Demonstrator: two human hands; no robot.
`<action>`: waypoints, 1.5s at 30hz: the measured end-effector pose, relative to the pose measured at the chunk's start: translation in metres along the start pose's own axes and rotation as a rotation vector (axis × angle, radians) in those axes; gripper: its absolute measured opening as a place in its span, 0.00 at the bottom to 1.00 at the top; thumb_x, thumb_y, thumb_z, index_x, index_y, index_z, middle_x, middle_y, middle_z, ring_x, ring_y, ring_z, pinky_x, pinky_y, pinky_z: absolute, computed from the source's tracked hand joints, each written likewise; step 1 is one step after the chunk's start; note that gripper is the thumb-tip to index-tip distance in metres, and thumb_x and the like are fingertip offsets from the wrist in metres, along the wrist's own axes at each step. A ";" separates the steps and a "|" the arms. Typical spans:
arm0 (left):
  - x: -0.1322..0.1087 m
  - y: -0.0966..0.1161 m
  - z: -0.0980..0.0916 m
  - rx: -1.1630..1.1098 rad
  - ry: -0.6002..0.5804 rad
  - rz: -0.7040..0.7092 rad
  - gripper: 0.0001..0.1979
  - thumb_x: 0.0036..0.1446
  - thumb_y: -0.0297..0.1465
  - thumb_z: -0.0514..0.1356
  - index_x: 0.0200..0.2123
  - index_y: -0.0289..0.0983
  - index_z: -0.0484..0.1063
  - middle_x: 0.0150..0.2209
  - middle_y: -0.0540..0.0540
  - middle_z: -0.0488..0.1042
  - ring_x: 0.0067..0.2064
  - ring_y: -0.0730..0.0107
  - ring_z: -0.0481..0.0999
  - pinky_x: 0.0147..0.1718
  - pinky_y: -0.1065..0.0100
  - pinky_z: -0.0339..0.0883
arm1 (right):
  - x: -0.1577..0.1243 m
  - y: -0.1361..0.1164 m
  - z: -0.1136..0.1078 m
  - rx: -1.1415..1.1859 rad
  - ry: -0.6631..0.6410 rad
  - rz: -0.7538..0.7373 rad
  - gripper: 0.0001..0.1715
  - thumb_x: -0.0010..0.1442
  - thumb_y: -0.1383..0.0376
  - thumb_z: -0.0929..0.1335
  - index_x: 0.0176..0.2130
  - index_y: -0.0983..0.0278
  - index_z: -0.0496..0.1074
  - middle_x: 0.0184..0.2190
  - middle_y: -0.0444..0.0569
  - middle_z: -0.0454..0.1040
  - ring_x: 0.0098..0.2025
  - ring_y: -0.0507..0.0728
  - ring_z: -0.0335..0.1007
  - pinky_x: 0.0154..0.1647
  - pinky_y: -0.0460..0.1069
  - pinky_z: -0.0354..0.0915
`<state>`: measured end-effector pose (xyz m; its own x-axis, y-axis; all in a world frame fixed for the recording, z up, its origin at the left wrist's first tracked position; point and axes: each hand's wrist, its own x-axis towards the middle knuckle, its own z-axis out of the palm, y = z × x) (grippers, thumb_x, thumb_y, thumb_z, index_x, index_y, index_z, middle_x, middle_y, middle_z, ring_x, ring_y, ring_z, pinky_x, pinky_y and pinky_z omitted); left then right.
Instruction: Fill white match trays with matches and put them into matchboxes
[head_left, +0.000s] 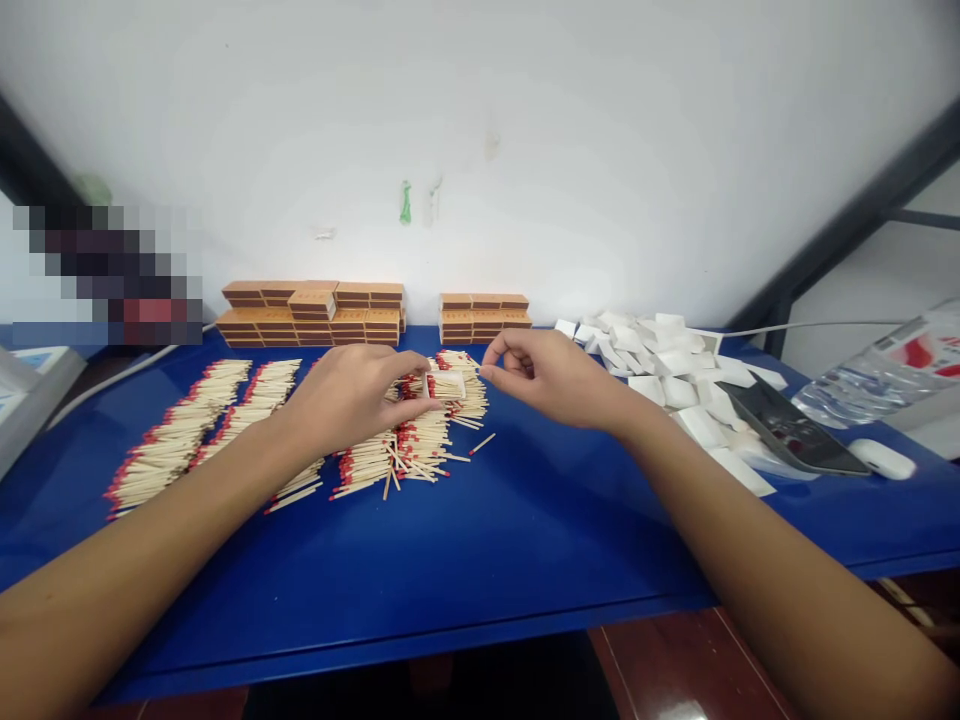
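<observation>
My left hand (349,392) pinches a small white matchbox tray (456,391) between thumb and fingers, with matches lying in it. Just right of the tray, my right hand (553,374) is closed, thumb against forefinger, on what looks like a match (478,367), mostly hidden by the fingertips. Below and behind both hands, red-tipped matches (425,445) lie heaped. A single loose match (482,443) rests apart on the blue table (480,560).
Further rows of matches (180,430) lie at left. Stacked matchboxes (307,325) and a smaller stack (484,318) stand along the wall. At right are piled white trays (675,370), a dark phone (795,425), a white mouse (883,459) and a plastic bottle (885,365).
</observation>
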<state>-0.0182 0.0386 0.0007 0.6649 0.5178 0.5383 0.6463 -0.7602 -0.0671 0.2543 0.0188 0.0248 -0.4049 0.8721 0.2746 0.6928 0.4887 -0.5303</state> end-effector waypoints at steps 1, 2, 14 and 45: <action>0.000 0.000 0.000 -0.003 0.007 0.006 0.22 0.64 0.50 0.64 0.49 0.38 0.79 0.34 0.46 0.82 0.34 0.62 0.81 0.33 0.65 0.67 | 0.000 0.000 0.002 0.013 -0.008 -0.010 0.04 0.64 0.64 0.69 0.37 0.63 0.73 0.23 0.39 0.65 0.25 0.50 0.58 0.28 0.49 0.52; 0.000 0.000 0.000 -0.006 0.015 0.010 0.22 0.64 0.50 0.64 0.49 0.38 0.79 0.34 0.46 0.82 0.34 0.62 0.82 0.33 0.65 0.67 | 0.000 0.000 0.003 0.019 -0.015 -0.022 0.04 0.64 0.64 0.69 0.38 0.63 0.73 0.23 0.39 0.65 0.25 0.50 0.58 0.28 0.49 0.52; 0.000 0.005 0.000 -0.081 0.069 0.046 0.21 0.64 0.48 0.65 0.48 0.36 0.79 0.35 0.45 0.83 0.36 0.61 0.83 0.37 0.64 0.72 | 0.000 0.003 0.013 -0.125 -0.038 -0.141 0.03 0.65 0.66 0.67 0.39 0.63 0.72 0.22 0.37 0.64 0.24 0.49 0.58 0.29 0.48 0.51; 0.001 0.007 -0.003 -0.040 0.064 0.040 0.21 0.64 0.49 0.65 0.47 0.37 0.79 0.36 0.44 0.83 0.36 0.60 0.84 0.36 0.64 0.73 | -0.001 -0.006 0.011 -0.142 0.003 -0.173 0.02 0.64 0.67 0.68 0.38 0.62 0.72 0.21 0.38 0.63 0.23 0.49 0.55 0.30 0.49 0.49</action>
<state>-0.0141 0.0328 0.0034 0.6639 0.4614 0.5885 0.6030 -0.7958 -0.0564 0.2442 0.0146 0.0183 -0.5234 0.7749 0.3545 0.6905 0.6294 -0.3565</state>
